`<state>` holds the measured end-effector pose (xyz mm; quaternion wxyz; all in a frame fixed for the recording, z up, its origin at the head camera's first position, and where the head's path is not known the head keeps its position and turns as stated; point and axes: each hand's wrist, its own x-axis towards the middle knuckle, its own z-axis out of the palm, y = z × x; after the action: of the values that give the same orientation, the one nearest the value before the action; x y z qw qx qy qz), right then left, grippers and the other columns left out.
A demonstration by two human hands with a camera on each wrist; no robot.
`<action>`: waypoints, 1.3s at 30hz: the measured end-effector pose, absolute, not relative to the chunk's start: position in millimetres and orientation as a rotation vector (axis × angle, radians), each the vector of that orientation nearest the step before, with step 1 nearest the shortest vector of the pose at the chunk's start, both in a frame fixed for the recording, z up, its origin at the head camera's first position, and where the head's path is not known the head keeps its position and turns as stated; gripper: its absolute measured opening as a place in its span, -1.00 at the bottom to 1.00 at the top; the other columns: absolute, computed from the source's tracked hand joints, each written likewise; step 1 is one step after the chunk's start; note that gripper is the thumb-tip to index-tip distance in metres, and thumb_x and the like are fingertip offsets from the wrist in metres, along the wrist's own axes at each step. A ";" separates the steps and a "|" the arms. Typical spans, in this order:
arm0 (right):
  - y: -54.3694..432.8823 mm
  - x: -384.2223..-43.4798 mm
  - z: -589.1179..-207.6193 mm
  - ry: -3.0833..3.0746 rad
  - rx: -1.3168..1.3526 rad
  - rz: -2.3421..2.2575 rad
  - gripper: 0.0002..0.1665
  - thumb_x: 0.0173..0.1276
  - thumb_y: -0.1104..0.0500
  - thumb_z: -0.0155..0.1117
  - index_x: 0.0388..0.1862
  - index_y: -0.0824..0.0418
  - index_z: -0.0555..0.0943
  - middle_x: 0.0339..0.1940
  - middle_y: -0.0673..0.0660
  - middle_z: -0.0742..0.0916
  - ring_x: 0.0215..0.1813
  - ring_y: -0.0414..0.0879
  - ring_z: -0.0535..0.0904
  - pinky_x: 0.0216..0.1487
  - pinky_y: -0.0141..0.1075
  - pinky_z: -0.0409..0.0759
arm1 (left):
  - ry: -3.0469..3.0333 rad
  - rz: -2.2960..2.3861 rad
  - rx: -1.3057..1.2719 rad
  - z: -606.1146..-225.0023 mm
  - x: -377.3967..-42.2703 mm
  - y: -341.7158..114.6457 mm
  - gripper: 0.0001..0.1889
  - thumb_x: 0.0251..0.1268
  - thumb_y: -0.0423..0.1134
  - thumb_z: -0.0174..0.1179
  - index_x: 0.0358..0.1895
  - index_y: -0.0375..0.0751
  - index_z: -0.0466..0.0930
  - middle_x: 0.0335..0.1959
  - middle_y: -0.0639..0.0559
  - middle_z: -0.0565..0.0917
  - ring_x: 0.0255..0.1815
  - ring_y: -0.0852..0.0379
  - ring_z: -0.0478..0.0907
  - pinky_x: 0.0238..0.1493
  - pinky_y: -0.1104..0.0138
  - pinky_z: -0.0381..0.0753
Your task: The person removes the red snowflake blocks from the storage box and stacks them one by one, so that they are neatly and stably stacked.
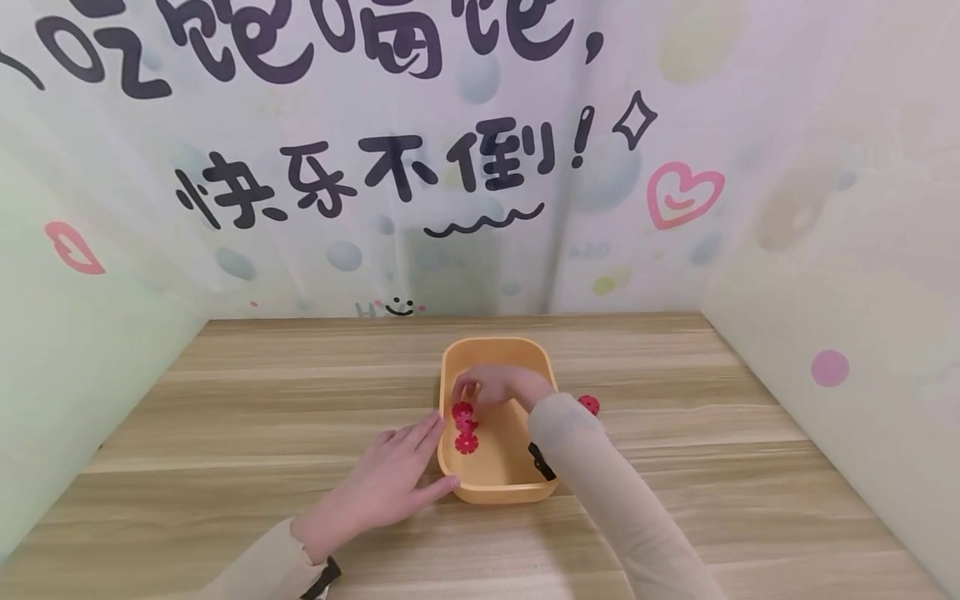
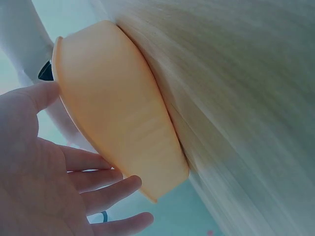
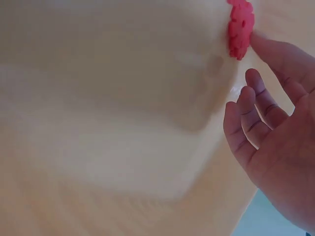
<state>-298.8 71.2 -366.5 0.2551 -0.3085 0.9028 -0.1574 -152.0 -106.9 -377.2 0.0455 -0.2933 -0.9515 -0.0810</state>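
Note:
A pale orange plastic bin [image 1: 497, 493] stands on the wooden table. Inside it, along the left wall, lie several red notched, flower-shaped discs [image 1: 467, 442]. My right hand [image 1: 495, 385] reaches into the bin over the far end of these discs. In the right wrist view its thumb tip is right at a red disc [image 3: 241, 29], while the other visible fingers are loosely bent and apart from it. My left hand [image 1: 386, 475] lies against the bin's left side with straight fingers, the thumb at the near corner of the rim [image 2: 74, 120].
Another red disc [image 1: 588, 405] rests on the table [image 1: 300, 400] to the right of the bin, partly behind the right sleeve [image 1: 600, 467]. A printed curtain [image 1: 480, 275] hangs along the table's back edge, with pale walls on both sides.

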 end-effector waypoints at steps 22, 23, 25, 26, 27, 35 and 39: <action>72.7 -298.5 -380.4 2.512 -0.834 -0.468 -0.69 0.06 0.16 0.32 -0.19 -0.02 0.51 -0.25 -0.06 0.50 -0.16 -0.16 0.37 -0.06 -0.30 0.34 | -2.904 -0.259 -0.899 -377.6 -151.7 -107.0 -0.17 0.16 0.30 -0.16 0.30 -0.33 0.12 0.29 -0.16 0.17 0.18 -0.11 0.24 0.03 -0.07 0.25; 73.0 -298.6 -380.5 2.515 -0.842 -0.482 -0.70 0.07 0.17 0.31 -0.18 0.00 0.51 -0.26 -0.05 0.50 -0.16 -0.16 0.37 -0.07 -0.31 0.34 | -2.901 -0.258 -0.899 -377.5 -151.6 -106.9 -0.17 0.16 0.30 -0.16 0.29 -0.34 0.12 0.29 -0.17 0.17 0.18 -0.11 0.25 0.03 -0.06 0.25; 73.9 -299.4 -381.1 2.528 -0.875 -0.492 -0.72 0.10 0.18 0.29 -0.18 0.03 0.51 -0.27 -0.04 0.51 -0.17 -0.16 0.37 -0.09 -0.33 0.35 | -2.898 -0.260 -0.899 -377.3 -151.4 -106.8 -0.17 0.16 0.30 -0.16 0.29 -0.34 0.12 0.29 -0.17 0.17 0.17 -0.11 0.25 0.03 -0.06 0.25; 74.4 -299.7 -381.1 2.532 -0.881 -0.499 -0.73 0.10 0.18 0.29 -0.18 0.04 0.51 -0.27 -0.03 0.52 -0.17 -0.16 0.37 -0.09 -0.34 0.35 | -2.896 -0.261 -0.900 -377.3 -151.3 -106.7 -0.17 0.16 0.30 -0.16 0.29 -0.35 0.13 0.29 -0.17 0.17 0.17 -0.11 0.25 0.03 -0.06 0.26; 74.7 -299.9 -381.2 2.532 -0.884 -0.508 -0.72 0.10 0.18 0.29 -0.18 0.05 0.51 -0.27 -0.03 0.52 -0.17 -0.16 0.37 -0.09 -0.34 0.35 | -2.894 -0.262 -0.899 -377.4 -151.4 -106.6 -0.17 0.16 0.30 -0.16 0.29 -0.35 0.13 0.29 -0.17 0.18 0.17 -0.12 0.25 0.03 -0.06 0.26; 75.6 -300.2 -380.3 2.508 -0.884 -0.474 -0.62 0.03 0.17 0.35 -0.14 0.01 0.49 -0.18 -0.02 0.50 -0.13 -0.16 0.35 -0.06 -0.32 0.34 | -2.886 -0.267 -0.903 -378.3 -151.8 -106.2 -0.17 0.16 0.29 -0.14 0.28 -0.36 0.14 0.28 -0.18 0.19 0.15 -0.13 0.27 0.02 -0.07 0.26; 75.1 -299.6 -380.7 2.510 -0.833 -0.429 -0.60 -0.01 0.17 0.37 -0.17 -0.09 0.49 -0.21 -0.04 0.46 -0.14 -0.15 0.33 -0.11 -0.31 0.34 | -2.885 -0.266 -0.904 -378.1 -151.6 -106.3 -0.18 0.16 0.28 -0.13 0.28 -0.36 0.14 0.28 -0.18 0.19 0.16 -0.12 0.26 0.02 -0.06 0.26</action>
<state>-299.6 75.1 -380.7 0.2289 -0.3026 0.9120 -0.1559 -151.6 -106.3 -378.1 0.0533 -0.2976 -0.9492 -0.0874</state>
